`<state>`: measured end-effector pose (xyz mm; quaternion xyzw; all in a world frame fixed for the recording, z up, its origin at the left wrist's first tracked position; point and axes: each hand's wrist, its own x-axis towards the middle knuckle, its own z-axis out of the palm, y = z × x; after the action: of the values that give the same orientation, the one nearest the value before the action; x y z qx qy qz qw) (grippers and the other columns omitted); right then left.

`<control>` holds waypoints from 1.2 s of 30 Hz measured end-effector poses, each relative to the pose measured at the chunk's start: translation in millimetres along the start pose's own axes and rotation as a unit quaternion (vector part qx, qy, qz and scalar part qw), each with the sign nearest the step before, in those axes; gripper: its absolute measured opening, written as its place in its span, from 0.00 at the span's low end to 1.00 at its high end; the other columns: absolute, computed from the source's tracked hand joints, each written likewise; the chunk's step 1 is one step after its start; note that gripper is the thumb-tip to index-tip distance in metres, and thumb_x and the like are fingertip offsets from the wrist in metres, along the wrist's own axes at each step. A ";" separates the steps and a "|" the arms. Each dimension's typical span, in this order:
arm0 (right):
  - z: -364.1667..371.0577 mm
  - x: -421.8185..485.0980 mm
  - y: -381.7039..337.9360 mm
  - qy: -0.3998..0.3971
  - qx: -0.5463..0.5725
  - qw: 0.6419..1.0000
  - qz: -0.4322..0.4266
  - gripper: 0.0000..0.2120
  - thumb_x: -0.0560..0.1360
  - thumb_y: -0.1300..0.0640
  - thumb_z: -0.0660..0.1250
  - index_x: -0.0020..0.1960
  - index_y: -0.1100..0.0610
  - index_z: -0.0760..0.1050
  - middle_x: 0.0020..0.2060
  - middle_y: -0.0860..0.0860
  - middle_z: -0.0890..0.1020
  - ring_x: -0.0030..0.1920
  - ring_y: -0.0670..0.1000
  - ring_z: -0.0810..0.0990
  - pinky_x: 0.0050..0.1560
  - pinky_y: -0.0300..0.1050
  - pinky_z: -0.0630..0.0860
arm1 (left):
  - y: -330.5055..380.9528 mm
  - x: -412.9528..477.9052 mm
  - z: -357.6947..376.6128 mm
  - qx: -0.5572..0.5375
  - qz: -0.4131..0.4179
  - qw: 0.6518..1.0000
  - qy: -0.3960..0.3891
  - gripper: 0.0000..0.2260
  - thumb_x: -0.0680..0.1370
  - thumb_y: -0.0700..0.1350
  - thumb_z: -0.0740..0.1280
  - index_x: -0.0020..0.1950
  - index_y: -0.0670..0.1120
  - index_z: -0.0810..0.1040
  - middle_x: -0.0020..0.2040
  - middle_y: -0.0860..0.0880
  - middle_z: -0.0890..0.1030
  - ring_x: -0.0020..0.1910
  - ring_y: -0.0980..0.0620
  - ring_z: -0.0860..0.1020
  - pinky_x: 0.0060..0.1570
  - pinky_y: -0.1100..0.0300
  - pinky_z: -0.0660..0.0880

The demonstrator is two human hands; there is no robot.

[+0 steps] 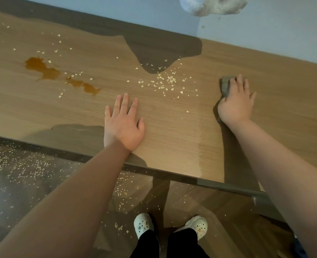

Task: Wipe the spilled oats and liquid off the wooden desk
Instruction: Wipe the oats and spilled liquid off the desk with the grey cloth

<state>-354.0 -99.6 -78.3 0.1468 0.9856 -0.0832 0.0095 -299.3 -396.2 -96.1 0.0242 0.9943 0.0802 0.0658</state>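
Observation:
The wooden desk (172,131) runs across the head view. An amber liquid puddle (42,68) lies at its left, with a smaller trail (85,86) running toward the middle. Loose oats (167,82) are scattered across the centre, thickest just left of my right hand. My right hand (236,104) lies flat on a grey cloth (225,86), pressing it on the desk at the right. My left hand (123,123) rests flat, fingers spread, on bare wood near the front edge, below the oats.
A pale blue wall (265,34) backs the desk. A white fluffy object (209,4) sits at the top edge. Many oats litter the floor (24,168) below the front edge. My feet in white clogs (142,224) stand close to the desk.

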 end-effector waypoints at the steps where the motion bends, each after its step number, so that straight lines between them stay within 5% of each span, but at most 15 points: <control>1: 2.1 1.6 -5.8 0.006 0.000 1.000 0.029 0.30 0.79 0.59 0.57 0.79 0.58 0.53 0.80 0.55 0.50 0.79 0.56 0.47 0.77 0.61 0.45 | 0.0 0.1 -0.4 -0.002 0.000 1.000 0.001 0.28 0.82 0.55 0.49 0.81 0.49 0.48 0.81 0.47 0.46 0.79 0.48 0.43 0.77 0.45 0.44; 4: 11.8 -21.8 -27.4 0.002 -0.002 1.000 0.018 0.31 0.79 0.58 0.56 0.80 0.59 0.50 0.80 0.55 0.50 0.79 0.56 0.46 0.78 0.57 0.47 | -0.3 -0.7 -0.3 0.002 0.000 1.000 0.002 0.28 0.82 0.55 0.49 0.81 0.50 0.48 0.81 0.47 0.46 0.79 0.48 0.43 0.77 0.45 0.44; 9: -3.1 -65.6 5.4 -0.060 0.016 0.982 -0.179 0.30 0.79 0.63 0.57 0.79 0.56 0.54 0.79 0.51 0.55 0.79 0.51 0.48 0.78 0.55 0.46 | -0.9 -0.2 -1.3 0.000 0.002 1.000 0.001 0.28 0.82 0.55 0.49 0.81 0.49 0.49 0.81 0.47 0.46 0.79 0.47 0.44 0.76 0.44 0.45; 15: 15.2 -73.2 -12.4 0.023 -0.009 0.996 0.081 0.31 0.78 0.59 0.55 0.80 0.60 0.51 0.79 0.55 0.52 0.79 0.57 0.48 0.78 0.57 0.47 | -0.6 0.6 -1.3 -0.004 0.004 1.000 0.004 0.28 0.82 0.55 0.49 0.81 0.49 0.50 0.81 0.46 0.47 0.79 0.47 0.44 0.76 0.44 0.45; 20: 11.6 -66.9 -15.0 -0.008 -0.021 0.999 -0.050 0.31 0.78 0.59 0.56 0.80 0.58 0.51 0.79 0.54 0.52 0.79 0.55 0.47 0.78 0.55 0.47 | -1.0 -0.1 -0.3 -0.007 0.001 1.000 0.003 0.28 0.82 0.55 0.49 0.81 0.49 0.50 0.81 0.46 0.47 0.79 0.47 0.44 0.77 0.44 0.45; 25: 11.7 -1.9 -26.9 0.023 -0.009 0.992 0.121 0.31 0.79 0.57 0.55 0.80 0.60 0.49 0.79 0.56 0.51 0.79 0.58 0.47 0.77 0.58 0.47 | 0.7 -0.4 -0.2 -0.011 -0.007 1.000 0.012 0.29 0.82 0.55 0.50 0.81 0.46 0.48 0.81 0.46 0.47 0.79 0.48 0.45 0.77 0.45 0.45; 32: 5.6 6.5 -27.6 -0.007 0.041 0.989 -0.144 0.30 0.78 0.63 0.58 0.78 0.60 0.56 0.78 0.56 0.56 0.79 0.56 0.51 0.78 0.54 0.50 | 0.1 2.4 1.9 -0.008 -0.041 0.999 0.007 0.32 0.81 0.55 0.51 0.80 0.42 0.44 0.81 0.45 0.44 0.79 0.49 0.42 0.77 0.50 0.42; 36: 5.5 58.0 -32.1 0.018 0.038 0.998 -0.045 0.30 0.77 0.62 0.57 0.78 0.61 0.56 0.79 0.57 0.55 0.79 0.57 0.50 0.78 0.55 0.48 | 1.9 1.9 0.6 -0.014 -0.042 0.999 0.005 0.32 0.81 0.53 0.53 0.80 0.41 0.46 0.81 0.43 0.45 0.79 0.48 0.43 0.77 0.50 0.42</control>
<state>-418.9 -114.1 -81.0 0.1036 0.9875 -0.1179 -0.0174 -301.1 -394.1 -96.6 -0.0188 0.9935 0.0918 0.0643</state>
